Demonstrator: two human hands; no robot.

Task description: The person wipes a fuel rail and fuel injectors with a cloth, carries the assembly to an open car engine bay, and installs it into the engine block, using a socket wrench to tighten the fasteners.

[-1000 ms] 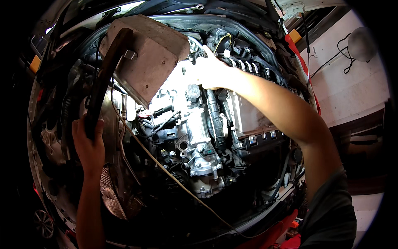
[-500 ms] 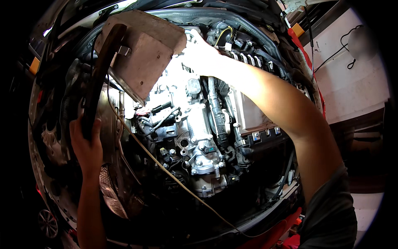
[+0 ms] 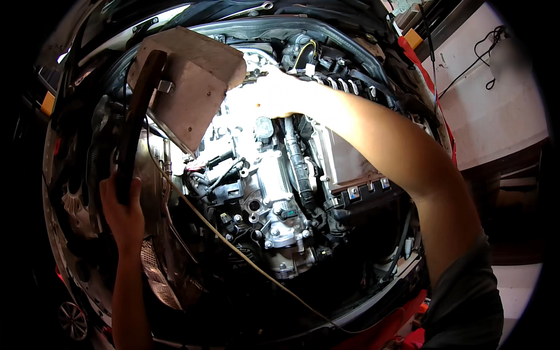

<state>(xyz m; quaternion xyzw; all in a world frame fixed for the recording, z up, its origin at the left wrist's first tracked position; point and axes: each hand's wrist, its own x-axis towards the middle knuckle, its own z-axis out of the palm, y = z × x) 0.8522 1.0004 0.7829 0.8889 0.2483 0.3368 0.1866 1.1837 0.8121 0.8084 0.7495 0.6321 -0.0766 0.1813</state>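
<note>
No text, label, brand, number or sign can be read on anything in view, in the bright parts or the dark.

On my feed, the boxy grey-brown lamp hood looks like bare sheet metal, dull and scuffed, with small dark spots on its face. Its long dark brown bar handle seems to be wood, mostly matt. I see bright silver cast metal on the ribbed engine housing, shiny where the light strikes it. The flat grey rectangular cover shows a smooth, faintly satin surface, probably metal. The segmented black hose looks like plastic with a soft sheen. I make out dimpled, foil-like metal on the curved silvery-brown shield, and matt cloth in the dark grey sleeve.
</note>
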